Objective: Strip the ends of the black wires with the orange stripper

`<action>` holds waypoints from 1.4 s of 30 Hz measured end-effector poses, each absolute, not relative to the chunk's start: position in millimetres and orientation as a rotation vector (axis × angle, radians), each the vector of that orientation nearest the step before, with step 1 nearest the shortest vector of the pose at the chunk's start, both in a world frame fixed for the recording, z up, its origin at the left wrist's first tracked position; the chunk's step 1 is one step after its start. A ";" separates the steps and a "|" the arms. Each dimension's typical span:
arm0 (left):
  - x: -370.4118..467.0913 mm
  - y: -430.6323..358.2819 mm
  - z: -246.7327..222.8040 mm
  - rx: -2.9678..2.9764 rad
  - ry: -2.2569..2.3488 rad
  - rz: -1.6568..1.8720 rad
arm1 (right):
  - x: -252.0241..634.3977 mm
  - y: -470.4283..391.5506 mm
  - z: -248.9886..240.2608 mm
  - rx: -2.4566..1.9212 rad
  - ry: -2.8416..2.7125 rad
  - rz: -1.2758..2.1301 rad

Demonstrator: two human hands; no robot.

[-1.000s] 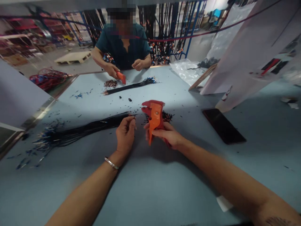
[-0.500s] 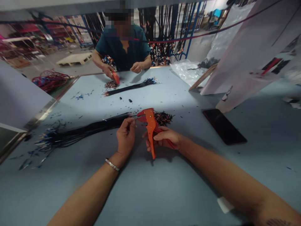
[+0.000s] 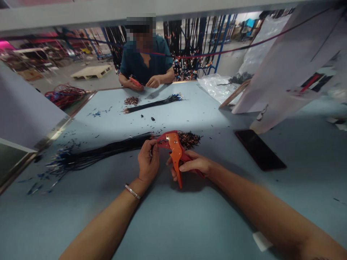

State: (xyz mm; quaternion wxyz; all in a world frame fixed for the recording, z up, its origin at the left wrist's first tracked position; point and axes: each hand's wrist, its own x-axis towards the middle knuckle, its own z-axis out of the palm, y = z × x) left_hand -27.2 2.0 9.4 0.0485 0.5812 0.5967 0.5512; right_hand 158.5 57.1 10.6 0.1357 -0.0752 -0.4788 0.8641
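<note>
My right hand [image 3: 189, 164] is wrapped round the handles of an orange and red wire stripper [image 3: 175, 148], whose jaws point left. At those jaws, my left hand [image 3: 149, 157] pinches what looks like a thin black wire, mostly hidden by the fingers. A bundle of black wires [image 3: 105, 151] lies on the table to the left of my left hand, its blue and white ends fanned out at the far left. Just behind the stripper sits a pile of small black and copper scraps [image 3: 189, 139].
A black phone [image 3: 260, 150] lies right of my right hand. Across the table [image 3: 173, 224], a person [image 3: 146, 61] holds a red tool [image 3: 136, 82] near a second wire bundle [image 3: 154, 103]. White panels stand at both sides; a clear plastic bag [image 3: 217, 86] lies at the back right.
The camera view has shifted a little, so the scene sits lower. My left fingers are now closer to the stripper's jaws. The person opposite has drawn the red tool back from the scrap pile.
</note>
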 end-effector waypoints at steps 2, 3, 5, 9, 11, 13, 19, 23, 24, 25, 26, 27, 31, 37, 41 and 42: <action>-26.2 1.6 10.5 1.768 1.844 1.702 | 159.0 56.5 10.5 -0.215 -1.395 2.491; -25.8 1.6 11.2 1.771 1.849 1.712 | 159.1 56.4 10.3 -0.211 -1.396 2.489; -25.2 1.5 12.7 1.785 1.850 1.731 | 159.3 56.2 9.8 -0.200 -1.398 2.488; -25.4 0.9 13.6 1.811 1.874 1.725 | 159.4 55.8 10.0 -0.210 -1.400 2.484; -25.4 0.5 13.4 1.811 1.892 1.723 | 159.2 55.3 11.0 -0.222 -1.396 2.476; -25.1 0.1 13.4 1.808 1.908 1.731 | 158.9 54.7 12.0 -0.234 -1.384 2.470; -24.3 0.0 15.1 1.837 1.913 1.730 | 156.4 53.5 11.5 -0.239 -1.366 2.467; -24.6 0.2 15.7 1.869 1.897 1.736 | 154.5 52.2 13.0 -0.245 -1.358 2.451; -24.7 0.2 15.7 1.876 1.889 1.740 | 154.2 51.6 14.0 -0.253 -1.354 2.447; -24.7 0.1 15.7 1.883 1.881 1.742 | 153.9 51.0 15.1 -0.263 -1.350 2.442; -24.7 -0.1 15.6 1.888 1.873 1.748 | 153.8 50.4 16.1 -0.275 -1.351 2.434; -24.7 -0.3 15.6 1.891 1.867 1.750 | 153.7 49.8 16.9 -0.287 -1.357 2.422; -24.7 -1.7 15.5 1.886 1.857 1.758 | 153.3 48.2 16.8 -0.322 -1.414 2.363; -24.4 -3.7 14.2 1.840 1.867 1.791 | 151.0 46.0 10.5 -0.296 -1.469 2.307; -22.9 -4.7 15.6 1.821 1.873 1.812 | 150.1 44.7 9.1 -0.311 -1.480 2.295; -22.5 -4.9 16.1 1.812 1.873 1.812 | 150.0 44.5 9.3 -0.316 -1.485 2.289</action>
